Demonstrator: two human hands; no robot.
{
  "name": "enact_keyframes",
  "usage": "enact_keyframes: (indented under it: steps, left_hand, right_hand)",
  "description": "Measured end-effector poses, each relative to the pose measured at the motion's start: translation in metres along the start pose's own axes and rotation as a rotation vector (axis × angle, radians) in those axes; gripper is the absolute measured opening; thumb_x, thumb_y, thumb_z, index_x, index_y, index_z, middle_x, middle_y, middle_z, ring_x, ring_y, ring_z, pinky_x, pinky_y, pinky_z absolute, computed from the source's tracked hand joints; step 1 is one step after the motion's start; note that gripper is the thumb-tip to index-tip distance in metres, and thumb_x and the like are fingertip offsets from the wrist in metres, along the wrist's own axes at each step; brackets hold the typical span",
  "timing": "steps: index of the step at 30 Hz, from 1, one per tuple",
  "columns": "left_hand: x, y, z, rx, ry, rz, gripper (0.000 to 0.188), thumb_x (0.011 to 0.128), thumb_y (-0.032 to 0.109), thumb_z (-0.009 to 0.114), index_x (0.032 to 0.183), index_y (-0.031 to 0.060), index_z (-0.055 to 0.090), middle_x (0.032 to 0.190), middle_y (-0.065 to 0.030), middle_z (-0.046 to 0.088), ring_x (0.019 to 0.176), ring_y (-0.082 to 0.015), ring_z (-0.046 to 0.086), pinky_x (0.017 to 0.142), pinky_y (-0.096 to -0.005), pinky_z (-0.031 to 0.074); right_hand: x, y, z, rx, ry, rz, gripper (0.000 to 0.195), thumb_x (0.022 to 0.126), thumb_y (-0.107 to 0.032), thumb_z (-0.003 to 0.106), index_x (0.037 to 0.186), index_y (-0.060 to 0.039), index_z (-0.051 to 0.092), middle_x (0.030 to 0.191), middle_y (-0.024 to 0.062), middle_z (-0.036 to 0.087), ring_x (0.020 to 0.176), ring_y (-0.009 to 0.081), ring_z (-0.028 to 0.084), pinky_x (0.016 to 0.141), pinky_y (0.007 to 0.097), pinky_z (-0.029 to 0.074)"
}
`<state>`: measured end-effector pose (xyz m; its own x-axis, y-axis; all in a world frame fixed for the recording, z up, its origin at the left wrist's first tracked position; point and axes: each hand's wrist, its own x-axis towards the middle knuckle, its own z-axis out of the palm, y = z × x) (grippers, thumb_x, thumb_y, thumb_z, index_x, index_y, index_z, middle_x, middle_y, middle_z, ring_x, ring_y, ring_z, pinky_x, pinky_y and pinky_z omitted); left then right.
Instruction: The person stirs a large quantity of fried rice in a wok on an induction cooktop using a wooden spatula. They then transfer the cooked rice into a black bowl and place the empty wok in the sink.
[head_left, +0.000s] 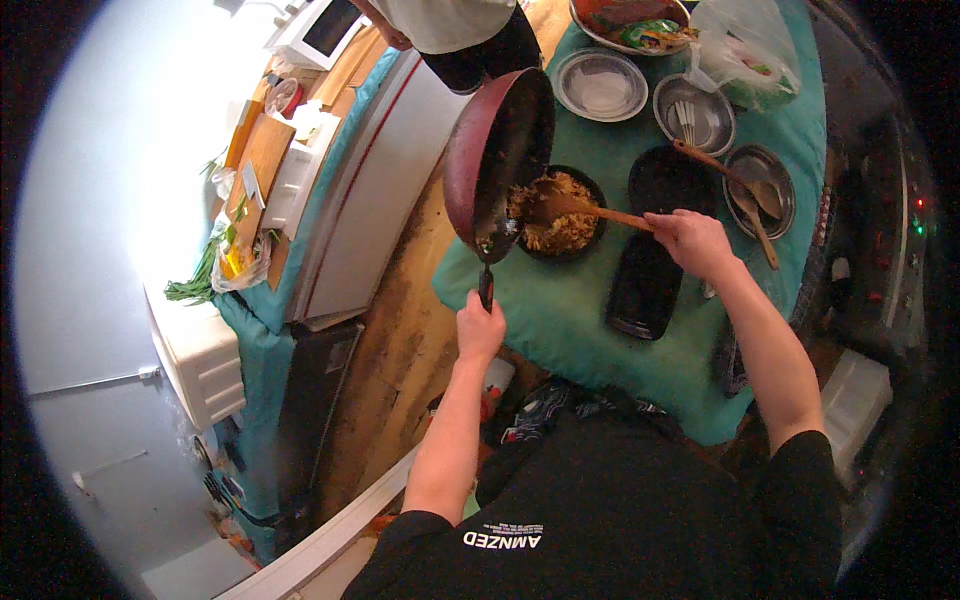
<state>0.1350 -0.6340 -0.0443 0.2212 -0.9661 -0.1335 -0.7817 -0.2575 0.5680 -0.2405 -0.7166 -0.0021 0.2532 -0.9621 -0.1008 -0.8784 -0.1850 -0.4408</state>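
My left hand (480, 328) grips the black handle of a frying pan (471, 150), red outside and dark inside. The pan is tipped steeply on its side, its lower rim at the left edge of a dark bowl (555, 256). Brown food that looks like fried rice (574, 232) heaps in the bowl. In my right hand (690, 241) is the handle of a wooden spatula (619, 217), its head against the food between pan and bowl. Beneath my right hand lies a long black tray or pan (645, 292); my wrist covers part of its surroundings.
On the green tablecloth (547, 322) stand a metal plate (602, 84), a bowl with white-handled utensils (694, 112), and a dish with wooden spoons (759, 191). Farther back are a large bowl (630, 37) and a plastic bag (750, 56). A person (465, 30) stands beyond the pan.
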Motion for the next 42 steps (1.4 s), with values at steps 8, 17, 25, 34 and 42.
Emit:
enact_keyframes:
  steps: [8, 17, 25, 34, 42]
  left_hand:
    - [-0.002, 0.002, -0.003, -0.009, -0.003, 0.049, 0.017, 0.089, 0.013, 0.06, 0.097, -0.0012, 0.054, 0.079, -0.0282, 0.064, 0.08, -0.0483, 0.062, 0.066, -0.0544, 0.048]
    - [-0.008, 0.005, 0.0, 0.076, 0.016, 0.067, 0.017, 0.089, 0.012, 0.06, 0.09, -0.0014, 0.051, 0.074, -0.0287, 0.062, 0.075, -0.0492, 0.062, 0.062, -0.0547, 0.048]
    - [-0.005, -0.007, 0.002, 0.055, 0.031, 0.061, 0.016, 0.089, 0.012, 0.059, 0.091, -0.0013, 0.051, 0.077, -0.0292, 0.063, 0.076, -0.0498, 0.062, 0.063, -0.0565, 0.048]
    - [0.006, -0.006, 0.004, 0.074, 0.04, 0.028, 0.018, 0.089, 0.013, 0.06, 0.093, -0.0013, 0.051, 0.078, -0.0304, 0.063, 0.077, -0.0508, 0.061, 0.064, -0.0573, 0.048]
    - [0.005, 0.004, -0.001, 0.069, 0.093, 0.05, 0.017, 0.088, 0.013, 0.061, 0.091, -0.0013, 0.051, 0.077, -0.0288, 0.063, 0.077, -0.0492, 0.062, 0.064, -0.0556, 0.047]
  right_hand:
    - [0.016, -0.011, 0.003, -0.052, -0.095, 0.076, 0.031, 0.092, -0.025, 0.06, 0.121, -0.0228, 0.068, 0.095, 0.0094, 0.068, 0.091, 0.033, 0.065, 0.075, 0.0452, 0.054]
    - [0.026, -0.025, -0.002, -0.152, 0.081, 0.044, 0.031, 0.094, -0.026, 0.056, 0.123, -0.0271, 0.065, 0.09, 0.0099, 0.065, 0.082, 0.032, 0.067, 0.068, 0.0453, 0.055]
    - [0.004, -0.036, -0.025, -0.166, -0.151, 0.18, 0.031, 0.094, -0.029, 0.054, 0.122, -0.0261, 0.067, 0.1, 0.0108, 0.069, 0.089, 0.0328, 0.068, 0.073, 0.0465, 0.055]
    - [-0.008, -0.02, -0.017, -0.041, -0.106, 0.185, 0.029, 0.093, -0.028, 0.059, 0.119, -0.0221, 0.07, 0.1, 0.0127, 0.07, 0.091, 0.0352, 0.067, 0.077, 0.0449, 0.055]
    - [-0.037, 0.008, 0.006, 0.323, -0.145, 0.349, 0.031, 0.092, -0.025, 0.061, 0.122, -0.0206, 0.068, 0.109, 0.0138, 0.07, 0.097, 0.0352, 0.067, 0.083, 0.0429, 0.054]
